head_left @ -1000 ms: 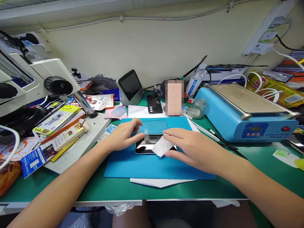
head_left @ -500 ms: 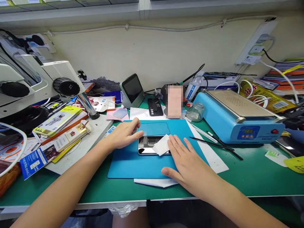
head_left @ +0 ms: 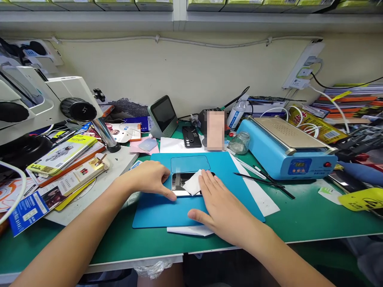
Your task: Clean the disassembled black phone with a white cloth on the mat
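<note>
A phone [head_left: 178,181] with a black and silver face lies crosswise on the blue mat [head_left: 173,213]. My left hand [head_left: 151,178] is at its left end, thumb and fingers apart, the thumb near the lower left corner. Flat over the right part of the phone, my right hand [head_left: 217,201] has its fingertips on a folded white cloth [head_left: 193,184], pressing it on the surface; the thumb is spread away. Just behind the phone lies a clear, dark-edged glass sheet [head_left: 190,163].
A blue heating machine [head_left: 287,153] stands at the right, with black sticks [head_left: 265,181] beside the mat. Behind are a small display [head_left: 164,115], a glass jar [head_left: 239,142] and a black phone case [head_left: 192,136]. Boxes [head_left: 62,153] and a microscope stand [head_left: 104,133] are at the left.
My left hand has come down from the phone's upper left corner to its left end, and its thumb now points at the lower edge. The cloth and my right hand have shifted slightly left over the phone.
</note>
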The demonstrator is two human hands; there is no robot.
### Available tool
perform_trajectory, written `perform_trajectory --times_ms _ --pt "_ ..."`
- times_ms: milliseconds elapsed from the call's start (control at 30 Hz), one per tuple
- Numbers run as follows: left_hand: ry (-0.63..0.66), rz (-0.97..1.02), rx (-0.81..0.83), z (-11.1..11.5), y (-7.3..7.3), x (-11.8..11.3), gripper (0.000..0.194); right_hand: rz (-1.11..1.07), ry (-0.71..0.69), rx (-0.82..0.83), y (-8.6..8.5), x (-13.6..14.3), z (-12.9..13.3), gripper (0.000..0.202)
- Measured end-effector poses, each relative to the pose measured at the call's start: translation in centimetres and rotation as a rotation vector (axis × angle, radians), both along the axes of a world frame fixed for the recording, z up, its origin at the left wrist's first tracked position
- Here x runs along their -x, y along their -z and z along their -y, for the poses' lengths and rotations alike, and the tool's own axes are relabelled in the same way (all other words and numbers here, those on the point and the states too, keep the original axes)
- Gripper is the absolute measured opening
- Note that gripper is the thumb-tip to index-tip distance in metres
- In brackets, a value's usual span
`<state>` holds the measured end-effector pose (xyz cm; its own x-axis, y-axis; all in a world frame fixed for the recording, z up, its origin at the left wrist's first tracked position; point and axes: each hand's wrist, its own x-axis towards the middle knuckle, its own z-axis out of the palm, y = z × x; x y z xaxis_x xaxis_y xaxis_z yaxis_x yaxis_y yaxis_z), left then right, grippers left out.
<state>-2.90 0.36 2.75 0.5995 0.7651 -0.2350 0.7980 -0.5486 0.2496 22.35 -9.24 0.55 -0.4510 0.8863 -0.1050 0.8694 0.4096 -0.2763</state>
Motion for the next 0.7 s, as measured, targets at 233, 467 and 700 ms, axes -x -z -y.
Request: perform_trajectory --times_ms 233,467,700 --pt "-0.009 -0.007 0.063 0.5 0.2 0.3 0.060 -0.043 -0.213 -0.050 0.5 3.5 -1.6 0.102" --pt "-0.011 -0.031 0.073 0.5 0.1 0.4 0.057 -0.110 -0.337 -0.099 0.7 2.9 -1.1 0.097" --pt "-0.039 0.039 0.102 0.6 -0.3 -0.3 0.062 -0.011 -0.257 -0.147 0.2 -1.3 1.0 0.085"
